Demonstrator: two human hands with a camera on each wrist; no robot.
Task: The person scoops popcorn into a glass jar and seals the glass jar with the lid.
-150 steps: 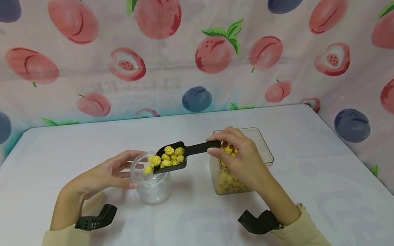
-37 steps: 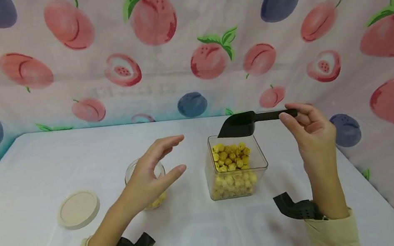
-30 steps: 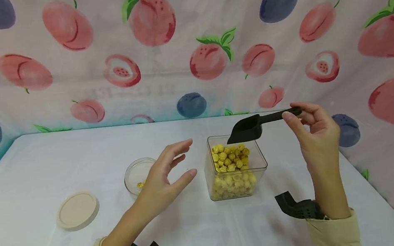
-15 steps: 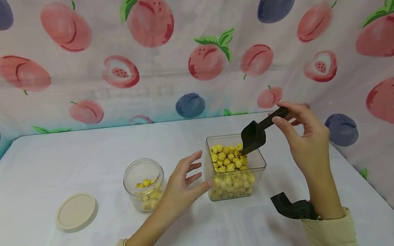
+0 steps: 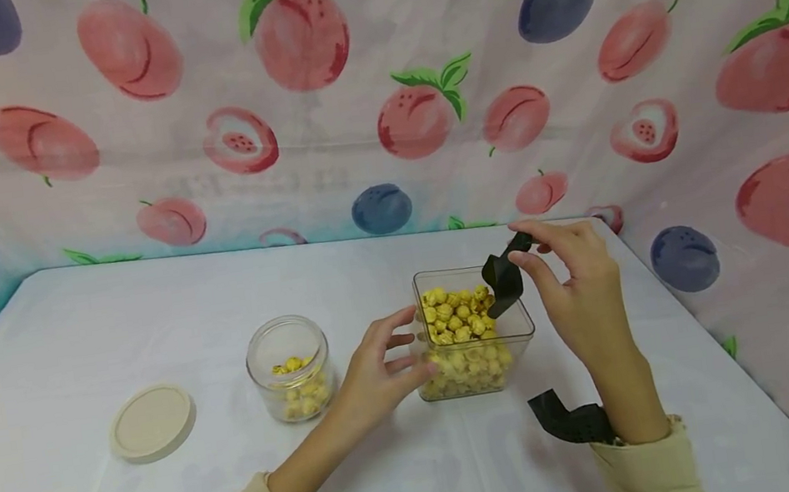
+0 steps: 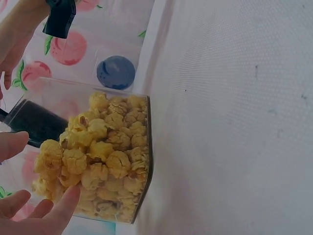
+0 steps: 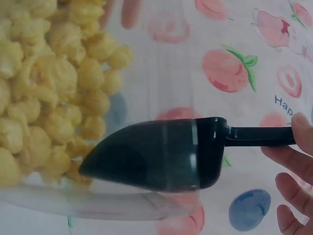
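A clear square container of yellow popcorn stands right of the table's middle. My right hand pinches the handle of a black scoop, whose empty bowl tilts down inside the container's far right corner, against the popcorn. In the right wrist view the scoop shows through the clear wall beside the popcorn. My left hand rests its spread fingers on the container's left wall; its fingertips touch that wall near the popcorn.
A small round glass jar, partly filled with popcorn, stands left of the container. Its beige lid lies flat farther left. A fruit-print cloth walls the table's back and right side.
My right hand has lowered and tipped the scoop into the container. My left hand has moved right from above the jar to the container's left wall.
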